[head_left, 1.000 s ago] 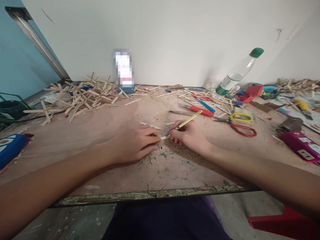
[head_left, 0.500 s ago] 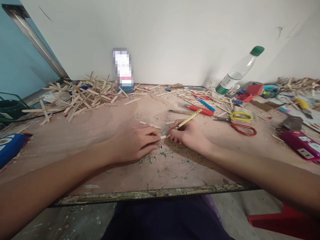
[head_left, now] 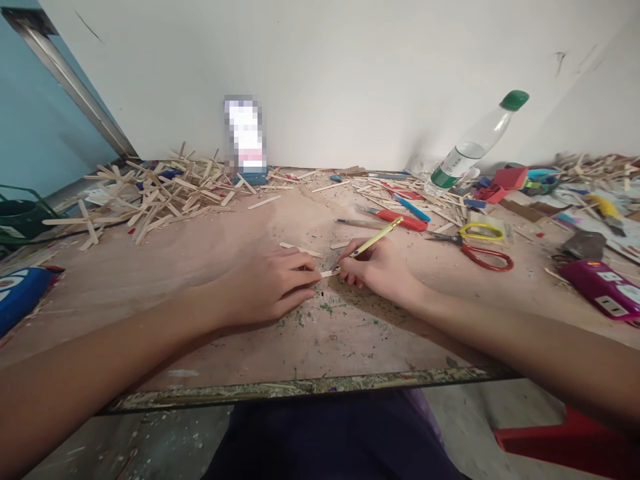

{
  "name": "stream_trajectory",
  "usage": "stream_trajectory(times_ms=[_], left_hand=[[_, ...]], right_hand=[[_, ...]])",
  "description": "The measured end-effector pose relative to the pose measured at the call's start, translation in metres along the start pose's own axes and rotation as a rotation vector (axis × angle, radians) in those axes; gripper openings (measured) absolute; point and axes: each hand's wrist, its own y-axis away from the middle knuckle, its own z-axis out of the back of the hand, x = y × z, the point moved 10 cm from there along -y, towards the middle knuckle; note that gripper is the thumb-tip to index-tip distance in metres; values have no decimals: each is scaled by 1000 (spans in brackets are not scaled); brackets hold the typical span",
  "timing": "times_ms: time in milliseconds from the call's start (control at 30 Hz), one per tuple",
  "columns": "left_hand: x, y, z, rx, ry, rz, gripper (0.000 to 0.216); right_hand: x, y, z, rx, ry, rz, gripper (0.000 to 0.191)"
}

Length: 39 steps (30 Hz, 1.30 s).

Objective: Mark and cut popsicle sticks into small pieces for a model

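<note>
Beyond the front edge of one pinkish-brown wooden desk (head_left: 225,363), green flecks too many to count lie scattered on its top. Two bare hands meet over the middle. The left hand (head_left: 275,283) rests palm down, fingers bent and thumb a little apart, fingertips at the left end of one short, pale wooden stick (head_left: 327,274); whether they pinch it or only press is hidden. The stick lies on the desk between the hands. The right hand (head_left: 377,273) has its fingers closed around one slim yellow pencil (head_left: 380,236), slanting up to the right, lower end at the stick.

Nearer the left edge is one blue, rounded object (head_left: 23,293); toward the right edge, one magenta box with a socket-like white plate (head_left: 593,280). Just behind the hands lie two loose pale sticks (head_left: 300,249). Farther right come one pair of scissors with a yellow and a red handle (head_left: 459,241), one red-handled knife (head_left: 403,220) and one blue pen-shaped tool (head_left: 412,207).

Along the back edge are one heap of overlapping wooden sticks (head_left: 165,193) toward the left corner, one blurred upright phone (head_left: 245,130), and one tilted clear bottle with a green cap (head_left: 465,157).
</note>
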Motion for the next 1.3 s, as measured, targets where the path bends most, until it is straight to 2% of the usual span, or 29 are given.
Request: stream_trajectory(times_ms=[467,767,1300], left_hand=[[0,0,0,7,8,4,28],[0,0,0,3,1,-3,28],[-2,-1,1,0,-16,-9,27]], right_hand=[[2,1,-1,2,8,15,16],[3,2,5,-47,-9,15,10],[3,1,0,14,5,25,8]])
